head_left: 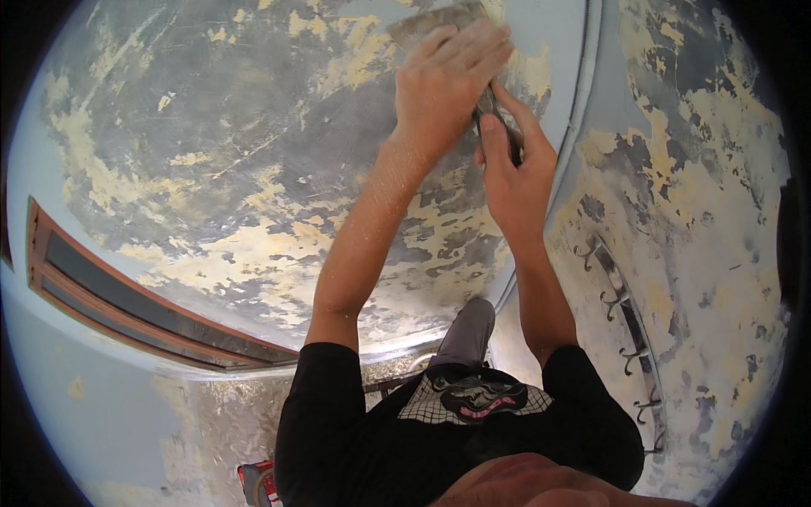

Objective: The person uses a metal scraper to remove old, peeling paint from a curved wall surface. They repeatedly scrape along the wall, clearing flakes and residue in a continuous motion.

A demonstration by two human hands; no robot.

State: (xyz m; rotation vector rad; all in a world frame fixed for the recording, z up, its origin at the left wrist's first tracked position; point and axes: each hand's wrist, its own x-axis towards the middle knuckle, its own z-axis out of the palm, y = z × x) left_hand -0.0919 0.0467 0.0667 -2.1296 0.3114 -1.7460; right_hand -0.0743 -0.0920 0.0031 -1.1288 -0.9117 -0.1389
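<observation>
A wide-bladed scraper [434, 24] is against the patchy wall [279, 120] at the top of the view, near the corner. My right hand [523, 158] grips its dark handle, with the thumb laid along it. Over the blade and neck lies my left hand [443, 89], its fingers bent across the metal and slightly blurred. Part of the blade and the neck are hidden beneath it. Grey base, cream patches and remains of pale blue paint show on the wall around the tool.
A pale conduit [589, 63] runs down the corner, close to my right hand. Metal coat hooks [630, 326] on a rail stick out from the right wall. At lower left is a wood-framed window [152, 295]. Debris litters the floor [237, 412] near a red container [256, 483].
</observation>
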